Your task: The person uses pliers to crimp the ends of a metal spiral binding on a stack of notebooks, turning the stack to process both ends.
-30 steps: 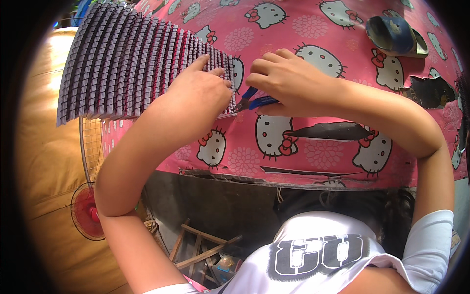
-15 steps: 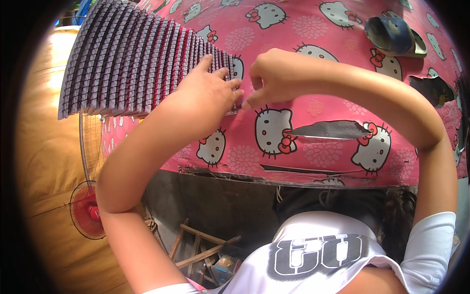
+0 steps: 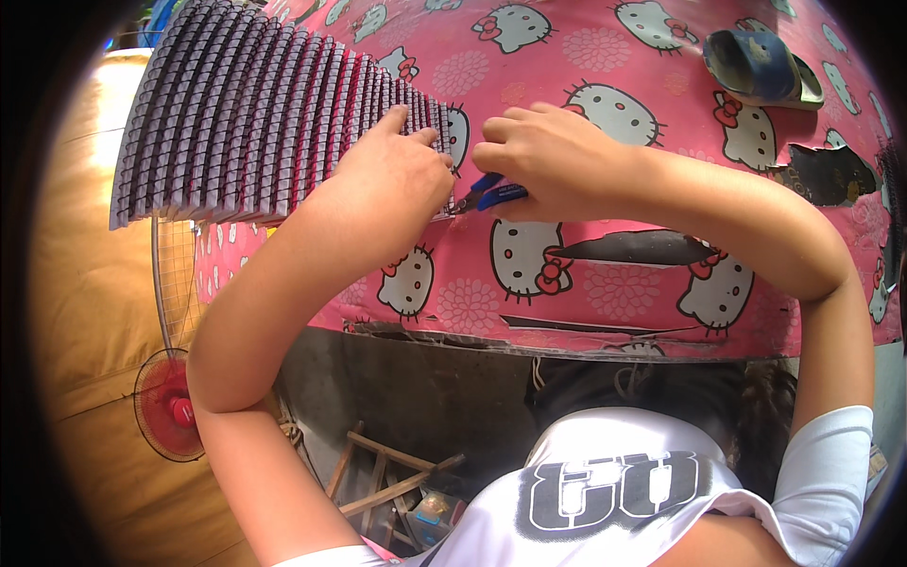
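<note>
While left hand [image 3: 402,175] presses pleated stack [image 3: 274,113], right hand [image 3: 548,156] grips blue tool [image 3: 491,192]; sandal [image 3: 761,66] apart.

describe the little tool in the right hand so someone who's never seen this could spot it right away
Start from the pink cartoon-cat table cover that fills the upper picture. At its middle the two hands meet beside a long pleated grey strip. The blue-handled tool pokes out under the right hand toward the left hand; it is the only blue thing between the hands.
</note>
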`<control>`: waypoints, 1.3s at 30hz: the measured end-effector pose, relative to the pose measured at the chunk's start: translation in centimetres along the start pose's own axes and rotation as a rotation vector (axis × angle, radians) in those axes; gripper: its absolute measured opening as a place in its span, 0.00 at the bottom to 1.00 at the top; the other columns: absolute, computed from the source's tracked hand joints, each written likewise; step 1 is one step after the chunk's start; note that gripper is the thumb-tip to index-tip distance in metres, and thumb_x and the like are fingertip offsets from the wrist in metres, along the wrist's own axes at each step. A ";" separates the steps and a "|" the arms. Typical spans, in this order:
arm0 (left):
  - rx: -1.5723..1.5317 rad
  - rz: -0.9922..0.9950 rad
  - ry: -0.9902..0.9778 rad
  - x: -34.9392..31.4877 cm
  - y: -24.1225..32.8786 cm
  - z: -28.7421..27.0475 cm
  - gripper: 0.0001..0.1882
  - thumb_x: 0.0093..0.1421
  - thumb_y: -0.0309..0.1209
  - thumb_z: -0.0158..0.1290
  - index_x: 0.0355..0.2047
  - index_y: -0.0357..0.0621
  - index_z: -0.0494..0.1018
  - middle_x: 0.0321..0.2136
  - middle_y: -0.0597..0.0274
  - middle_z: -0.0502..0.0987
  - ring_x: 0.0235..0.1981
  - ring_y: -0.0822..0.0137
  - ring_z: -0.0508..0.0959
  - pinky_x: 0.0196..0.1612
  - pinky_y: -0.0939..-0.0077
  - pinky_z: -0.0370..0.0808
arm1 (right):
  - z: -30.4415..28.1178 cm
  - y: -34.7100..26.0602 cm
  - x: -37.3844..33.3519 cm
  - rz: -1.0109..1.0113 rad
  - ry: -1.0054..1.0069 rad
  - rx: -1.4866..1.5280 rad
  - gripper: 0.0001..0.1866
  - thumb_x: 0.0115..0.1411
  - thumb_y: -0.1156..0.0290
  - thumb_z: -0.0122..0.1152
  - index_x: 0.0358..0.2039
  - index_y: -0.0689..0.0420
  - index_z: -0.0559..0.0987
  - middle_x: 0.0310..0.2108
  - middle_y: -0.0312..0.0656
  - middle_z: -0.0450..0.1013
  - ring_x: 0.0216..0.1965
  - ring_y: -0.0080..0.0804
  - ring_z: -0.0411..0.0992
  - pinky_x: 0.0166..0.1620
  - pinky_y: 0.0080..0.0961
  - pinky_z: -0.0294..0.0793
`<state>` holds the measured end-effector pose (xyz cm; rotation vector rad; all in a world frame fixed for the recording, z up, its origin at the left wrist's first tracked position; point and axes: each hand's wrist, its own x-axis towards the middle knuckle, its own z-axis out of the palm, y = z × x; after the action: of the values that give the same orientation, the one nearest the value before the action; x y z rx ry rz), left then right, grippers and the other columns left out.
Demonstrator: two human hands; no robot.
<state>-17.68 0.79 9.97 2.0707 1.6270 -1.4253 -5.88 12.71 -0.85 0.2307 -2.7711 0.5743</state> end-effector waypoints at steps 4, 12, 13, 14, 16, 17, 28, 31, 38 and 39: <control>0.005 0.014 -0.031 0.0 0.0 -0.1 0.24 0.50 0.24 0.55 0.50 0.48 0.75 0.52 0.66 0.75 0.60 0.62 0.68 0.65 0.56 0.57 | -3.4 -0.8 3.0 0.477 -0.431 0.444 0.17 0.50 0.59 0.66 0.25 0.64 0.79 0.25 0.47 0.76 0.20 0.37 0.75 0.25 0.36 0.76; 0.066 0.056 -0.070 0.2 0.1 -0.2 0.29 0.49 0.28 0.58 0.55 0.49 0.72 0.56 0.68 0.71 0.62 0.63 0.64 0.65 0.55 0.56 | -2.3 -0.7 2.3 0.156 -0.252 0.185 0.20 0.52 0.57 0.67 0.32 0.65 0.78 0.30 0.48 0.75 0.32 0.41 0.77 0.36 0.42 0.76; 0.064 0.046 -0.090 0.3 0.2 -0.3 0.29 0.49 0.28 0.58 0.55 0.48 0.72 0.55 0.68 0.72 0.62 0.63 0.64 0.65 0.56 0.56 | -2.6 -0.6 2.0 0.166 -0.362 0.123 0.22 0.49 0.56 0.70 0.36 0.61 0.77 0.33 0.45 0.72 0.41 0.42 0.72 0.44 0.43 0.70; 0.062 0.036 -0.110 0.4 0.2 -0.3 0.30 0.49 0.28 0.58 0.56 0.48 0.72 0.55 0.68 0.72 0.62 0.63 0.64 0.65 0.56 0.56 | -2.1 -0.4 1.5 0.079 -0.239 0.046 0.22 0.49 0.55 0.69 0.35 0.60 0.78 0.34 0.45 0.73 0.41 0.42 0.73 0.43 0.42 0.71; 0.051 0.027 -0.121 0.6 0.3 -0.5 0.30 0.48 0.28 0.59 0.56 0.47 0.71 0.54 0.68 0.72 0.62 0.63 0.64 0.65 0.56 0.56 | -0.8 0.2 0.1 -0.087 0.010 -0.106 0.21 0.48 0.54 0.68 0.33 0.60 0.79 0.36 0.44 0.76 0.41 0.43 0.75 0.41 0.41 0.73; 0.039 0.024 -0.113 0.6 0.3 -0.4 0.30 0.48 0.28 0.59 0.56 0.47 0.71 0.55 0.68 0.72 0.62 0.63 0.64 0.65 0.56 0.55 | -0.3 0.4 -0.2 -0.073 0.015 -0.116 0.21 0.48 0.54 0.68 0.34 0.60 0.79 0.37 0.44 0.75 0.43 0.42 0.74 0.42 0.40 0.72; 0.094 -0.069 0.189 -1.4 1.8 0.2 0.26 0.47 0.26 0.59 0.50 0.46 0.74 0.53 0.62 0.74 0.60 0.62 0.67 0.66 0.58 0.55 | -3.6 0.0 5.2 0.726 -0.652 0.566 0.22 0.50 0.56 0.65 0.21 0.66 0.76 0.21 0.50 0.76 0.18 0.41 0.76 0.22 0.35 0.76; -0.027 -0.110 0.478 -4.0 3.2 1.3 0.17 0.50 0.29 0.59 0.42 0.40 0.77 0.47 0.55 0.77 0.52 0.63 0.74 0.61 0.61 0.65 | -4.0 -0.7 6.0 0.506 -0.729 0.387 0.24 0.52 0.54 0.63 0.32 0.67 0.79 0.27 0.53 0.77 0.25 0.43 0.78 0.26 0.37 0.78; -1.169 -0.699 1.846 -5.0 7.6 13.7 0.18 0.65 0.39 0.52 0.49 0.39 0.73 0.39 0.57 0.78 0.38 0.67 0.77 0.47 0.69 0.71 | -5.9 -1.4 -4.2 0.294 -0.318 -0.235 0.33 0.54 0.44 0.62 0.47 0.62 0.74 0.54 0.51 0.68 0.55 0.49 0.68 0.57 0.45 0.67; -1.396 -0.808 1.918 -4.8 7.0 15.0 0.25 0.66 0.46 0.47 0.54 0.38 0.69 0.42 0.57 0.77 0.42 0.66 0.76 0.50 0.68 0.70 | -5.5 -1.2 -4.7 0.251 -0.308 -0.250 0.36 0.54 0.43 0.61 0.50 0.62 0.73 0.59 0.52 0.64 0.59 0.50 0.65 0.59 0.47 0.64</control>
<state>-20.43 -14.54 2.56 1.2398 2.3889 2.1513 0.19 14.29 2.91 -0.0945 -3.1609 0.2589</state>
